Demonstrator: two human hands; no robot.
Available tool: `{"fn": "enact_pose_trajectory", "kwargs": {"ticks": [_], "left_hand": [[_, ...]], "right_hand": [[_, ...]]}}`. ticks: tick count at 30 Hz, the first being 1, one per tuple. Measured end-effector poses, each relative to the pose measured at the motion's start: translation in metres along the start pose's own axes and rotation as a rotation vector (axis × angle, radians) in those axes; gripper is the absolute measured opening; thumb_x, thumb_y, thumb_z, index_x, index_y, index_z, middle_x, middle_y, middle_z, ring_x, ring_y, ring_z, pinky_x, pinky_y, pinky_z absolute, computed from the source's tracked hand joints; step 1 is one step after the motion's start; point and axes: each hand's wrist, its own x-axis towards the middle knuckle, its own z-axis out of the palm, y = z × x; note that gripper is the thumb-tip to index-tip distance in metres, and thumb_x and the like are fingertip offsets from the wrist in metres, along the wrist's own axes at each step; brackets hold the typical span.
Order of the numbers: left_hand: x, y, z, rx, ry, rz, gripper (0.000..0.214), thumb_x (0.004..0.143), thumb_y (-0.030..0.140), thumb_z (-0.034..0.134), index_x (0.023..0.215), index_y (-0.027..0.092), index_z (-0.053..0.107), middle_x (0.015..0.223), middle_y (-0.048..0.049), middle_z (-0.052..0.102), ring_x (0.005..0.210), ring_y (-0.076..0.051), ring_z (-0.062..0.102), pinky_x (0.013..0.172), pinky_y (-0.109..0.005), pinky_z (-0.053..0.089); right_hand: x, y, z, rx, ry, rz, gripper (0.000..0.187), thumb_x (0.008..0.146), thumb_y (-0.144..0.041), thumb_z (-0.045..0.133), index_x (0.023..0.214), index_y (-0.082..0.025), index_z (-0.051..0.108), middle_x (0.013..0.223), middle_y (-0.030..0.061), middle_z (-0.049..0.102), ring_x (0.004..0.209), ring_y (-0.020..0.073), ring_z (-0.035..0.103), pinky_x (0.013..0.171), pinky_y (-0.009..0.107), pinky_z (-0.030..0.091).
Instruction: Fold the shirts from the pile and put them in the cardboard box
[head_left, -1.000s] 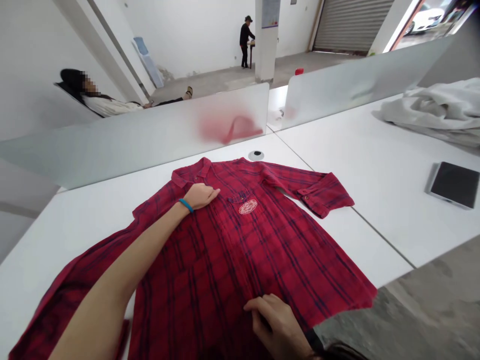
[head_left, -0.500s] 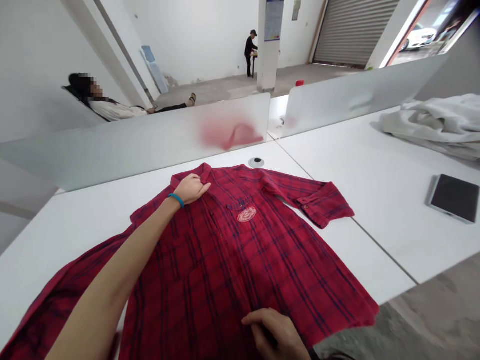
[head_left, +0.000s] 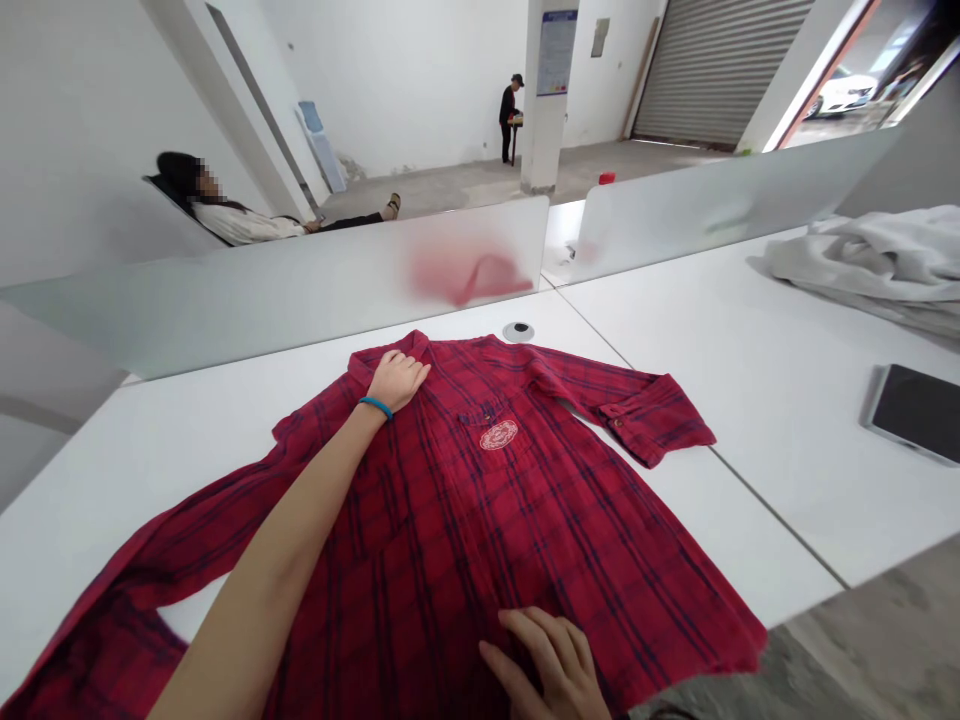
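Pressing the red plaid shirt [head_left: 480,520] flat looks like the step in hand. Head view: it lies front-up on the white table [head_left: 187,430], sleeves out, hem at the near edge.

Left hand [head_left: 397,380]: flat, fingers straight and together, on the collar [head_left: 390,352], gripping nothing. Right hand [head_left: 551,665]: fingers spread, palm down on the cloth near the hem, nothing pinched.

My read: anchor at the collar, stroke outward from the centre line with flat palms, don't drag the hem off the edge.

Surface: a tablet [head_left: 915,410] and a white cloth pile [head_left: 877,260] sit well apart on the right; a frosted divider [head_left: 300,290] stands behind.

Room: bare concrete floor, roller shutter [head_left: 712,60], one person reclining [head_left: 240,215], another standing [head_left: 511,115] by a pillar.
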Motion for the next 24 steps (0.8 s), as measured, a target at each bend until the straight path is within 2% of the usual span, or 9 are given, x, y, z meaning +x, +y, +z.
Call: {"fn": "enact_pose_trajectory", "kwargs": {"ticks": [3, 5, 8, 10, 12, 16, 24], "left_hand": [[-0.016, 0.015, -0.013, 0.039, 0.055, -0.085, 0.047, 0.095, 0.037, 0.025, 0.101, 0.011, 0.064, 0.105, -0.0182, 0.065, 0.106, -0.028, 0.056, 0.102, -0.052, 0.029], [-0.032, 0.032, -0.018, 0.077, 0.025, -0.218, 0.052, 0.095, 0.041, 0.025, 0.117, 0.007, 0.058, 0.128, -0.0216, 0.055, 0.123, -0.033, 0.045, 0.106, -0.055, 0.024], [-0.055, 0.06, -0.02, 0.056, -0.216, -0.443, 0.065, 0.093, 0.049, 0.025, 0.136, 0.004, 0.041, 0.147, -0.0208, 0.035, 0.136, -0.037, 0.029, 0.109, -0.054, 0.022], [-0.063, 0.073, -0.019, -0.005, -0.366, -0.506, 0.07, 0.092, 0.052, 0.023, 0.144, 0.005, 0.029, 0.151, -0.0191, 0.027, 0.138, -0.037, 0.023, 0.11, -0.052, 0.023], [-0.063, 0.078, -0.015, -0.042, -0.409, -0.526, 0.072, 0.092, 0.053, 0.022, 0.146, 0.006, 0.021, 0.153, -0.0175, 0.02, 0.14, -0.037, 0.017, 0.111, -0.052, 0.02], [-0.048, 0.069, -0.005, -0.072, -0.39, -0.513, 0.072, 0.092, 0.053, 0.022, 0.147, 0.007, 0.018, 0.155, -0.0154, 0.016, 0.141, -0.035, 0.013, 0.113, -0.051, 0.016], [-0.009, 0.035, 0.017, -0.095, -0.356, -0.465, 0.071, 0.091, 0.054, 0.024, 0.148, 0.011, 0.018, 0.155, -0.0124, 0.017, 0.142, -0.032, 0.015, 0.113, -0.048, 0.015]], "right_hand": [[0.004, 0.011, -0.006, -0.008, -0.036, -0.22, 0.032, 0.087, -0.022, 0.05, 0.116, -0.023, 0.062, 0.125, 0.0066, 0.061, 0.116, 0.0272, 0.055, 0.089, 0.044, 0.051], [0.01, 0.015, -0.013, -0.041, -0.126, -0.258, 0.039, 0.087, -0.029, 0.051, 0.124, -0.017, 0.058, 0.138, 0.0084, 0.051, 0.126, 0.033, 0.044, 0.094, 0.051, 0.048], [0.017, 0.017, -0.022, -0.061, -0.322, -0.223, 0.052, 0.088, -0.028, 0.052, 0.138, -0.017, 0.044, 0.15, 0.007, 0.031, 0.136, 0.0355, 0.028, 0.102, 0.055, 0.04], [0.019, 0.017, -0.022, -0.032, -0.42, -0.202, 0.059, 0.089, -0.03, 0.051, 0.145, -0.019, 0.033, 0.154, 0.0046, 0.021, 0.139, 0.0348, 0.022, 0.105, 0.057, 0.036], [0.02, 0.017, -0.017, -0.005, -0.47, -0.183, 0.064, 0.091, -0.034, 0.048, 0.148, -0.021, 0.024, 0.155, 0.0029, 0.016, 0.14, 0.0339, 0.02, 0.106, 0.058, 0.033], [0.025, 0.017, -0.002, 0.005, -0.503, -0.124, 0.063, 0.094, -0.036, 0.044, 0.149, -0.023, 0.018, 0.155, 0.0005, 0.014, 0.141, 0.0321, 0.016, 0.108, 0.059, 0.03], [0.061, 0.005, 0.025, -0.008, -0.45, 0.012, 0.057, 0.095, -0.037, 0.041, 0.147, -0.02, 0.025, 0.154, 0.0047, 0.018, 0.141, 0.0328, 0.014, 0.109, 0.061, 0.026]]}}
